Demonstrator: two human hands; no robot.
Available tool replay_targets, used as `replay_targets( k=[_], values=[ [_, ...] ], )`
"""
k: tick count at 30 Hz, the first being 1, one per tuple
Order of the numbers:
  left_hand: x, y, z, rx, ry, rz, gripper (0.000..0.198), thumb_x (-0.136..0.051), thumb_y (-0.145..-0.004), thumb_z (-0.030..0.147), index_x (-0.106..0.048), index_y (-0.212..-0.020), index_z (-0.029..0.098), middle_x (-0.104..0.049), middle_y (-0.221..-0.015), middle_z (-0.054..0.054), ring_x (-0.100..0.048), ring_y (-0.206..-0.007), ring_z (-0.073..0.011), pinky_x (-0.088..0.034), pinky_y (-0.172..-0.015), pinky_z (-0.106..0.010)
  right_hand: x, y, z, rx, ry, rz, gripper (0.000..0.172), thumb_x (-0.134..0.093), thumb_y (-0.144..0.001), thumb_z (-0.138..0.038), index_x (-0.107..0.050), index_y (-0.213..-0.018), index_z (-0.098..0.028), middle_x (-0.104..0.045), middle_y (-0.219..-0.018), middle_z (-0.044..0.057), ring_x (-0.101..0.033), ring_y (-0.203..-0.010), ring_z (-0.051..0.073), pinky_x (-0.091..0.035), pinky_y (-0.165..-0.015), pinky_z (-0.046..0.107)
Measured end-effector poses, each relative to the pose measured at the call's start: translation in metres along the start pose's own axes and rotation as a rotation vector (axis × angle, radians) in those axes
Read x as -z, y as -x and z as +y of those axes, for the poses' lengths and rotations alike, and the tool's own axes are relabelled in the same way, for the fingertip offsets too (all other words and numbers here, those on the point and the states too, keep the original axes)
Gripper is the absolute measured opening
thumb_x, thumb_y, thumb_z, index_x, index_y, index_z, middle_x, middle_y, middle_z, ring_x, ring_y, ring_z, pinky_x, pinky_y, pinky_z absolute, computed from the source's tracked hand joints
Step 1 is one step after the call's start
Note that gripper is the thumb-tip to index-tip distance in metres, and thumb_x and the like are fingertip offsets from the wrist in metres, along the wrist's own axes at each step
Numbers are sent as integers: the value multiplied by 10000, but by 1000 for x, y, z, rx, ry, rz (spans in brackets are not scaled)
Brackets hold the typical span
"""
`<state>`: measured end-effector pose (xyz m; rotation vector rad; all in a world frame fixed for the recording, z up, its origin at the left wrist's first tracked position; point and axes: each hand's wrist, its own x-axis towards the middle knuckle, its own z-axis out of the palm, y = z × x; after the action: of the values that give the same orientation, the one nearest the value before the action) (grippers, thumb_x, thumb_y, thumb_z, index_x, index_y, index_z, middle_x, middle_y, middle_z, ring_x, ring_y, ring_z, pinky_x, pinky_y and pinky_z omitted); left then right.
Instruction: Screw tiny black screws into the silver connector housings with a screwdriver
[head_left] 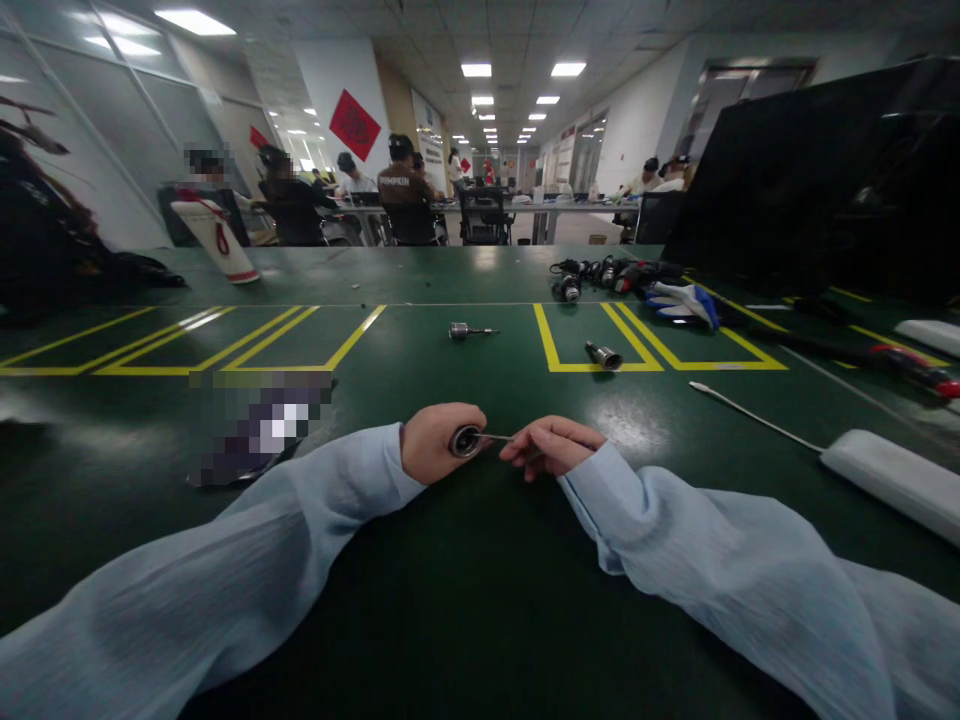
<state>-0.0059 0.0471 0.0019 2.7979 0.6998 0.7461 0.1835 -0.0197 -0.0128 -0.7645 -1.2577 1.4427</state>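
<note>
My left hand point(433, 440) is closed around a round metal part point(460, 449), its hollow end turned towards me. In my right hand point(559, 444), pinched between the fingers, is a thin metal rod point(495, 437). The rod's far end reaches the mouth of the metal part; how deep it goes I cannot tell. Beyond my hands a metal piece with a thin shaft point(461, 331) lies on the green table point(420, 620). Further right, a cup-ended metal piece point(604, 356) rests inside a yellow-taped outline.
Cables and metal parts point(600, 275) lie at the back right beside a blue and white glove point(684, 303). A black monitor point(795, 180) and a white power strip point(892, 480) stand right. Left are a blurred dark packet point(255, 435) and a white cylinder point(216, 240). People sit beyond.
</note>
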Motion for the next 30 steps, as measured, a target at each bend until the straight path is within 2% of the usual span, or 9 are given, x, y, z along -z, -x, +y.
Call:
replay_targets(
  k=[5,7,16,19,22,25,27,30],
  values=[
    [-1,0,-3,7,-175,-36,101,-475,-771,229,-488,-695,164,-503,-600,14,-462,-533,-101,-338,-499,-210,-5,6,1,110,405,71,246,-518,-786,-374,-648,-744,-169,-664,-763,62,-569,-670,138,-466,-569,263],
    [-1,0,-4,-16,-202,-55,67,-469,-760,198,-498,-709,163,-516,-609,7,-478,-548,-110,-345,-513,-216,-6,7,0,92,448,70,241,-520,-783,-364,-652,-745,-166,-662,-763,62,-573,-660,138,-465,-566,264],
    [0,3,-2,-2,-8,4,65,-470,-747,184,-481,-687,160,-509,-605,16,-464,-520,-83,-367,-506,-193,-4,1,-2,-63,-43,7,254,-616,-710,-398,-639,-708,-145,-680,-752,63,-580,-670,119,-471,-530,215],
    [-1,2,-3,33,-8,7,92,-468,-755,208,-475,-675,162,-505,-598,21,-465,-518,-83,-366,-504,-193,-4,2,0,-10,-5,29,261,-592,-731,-412,-632,-718,-155,-678,-765,61,-578,-665,119,-472,-533,221],
    [-1,1,-4,40,-51,-25,60,-463,-742,192,-481,-691,165,-513,-608,17,-480,-532,-92,-367,-509,-199,-6,4,1,65,188,64,243,-545,-772,-393,-632,-739,-169,-670,-763,56,-570,-654,115,-472,-541,229],
    [0,0,-5,1,-130,-58,34,-461,-716,160,-494,-711,166,-529,-622,6,-492,-553,-109,-363,-517,-213,-8,6,0,53,333,71,225,-540,-778,-367,-638,-732,-169,-661,-744,52,-563,-642,115,-475,-538,234],
    [0,0,-5,-33,-150,-65,43,-458,-710,152,-499,-714,163,-533,-626,0,-491,-557,-114,-364,-525,-220,-9,6,-1,33,302,64,223,-546,-773,-363,-637,-732,-163,-662,-747,52,-565,-641,113,-480,-534,231],
    [1,2,-5,-36,-104,-50,37,-457,-712,145,-489,-700,161,-520,-617,2,-476,-545,-105,-365,-522,-212,-8,3,-1,-2,139,45,230,-565,-758,-370,-636,-739,-152,-670,-763,57,-571,-651,111,-481,-527,220]
  ],
)
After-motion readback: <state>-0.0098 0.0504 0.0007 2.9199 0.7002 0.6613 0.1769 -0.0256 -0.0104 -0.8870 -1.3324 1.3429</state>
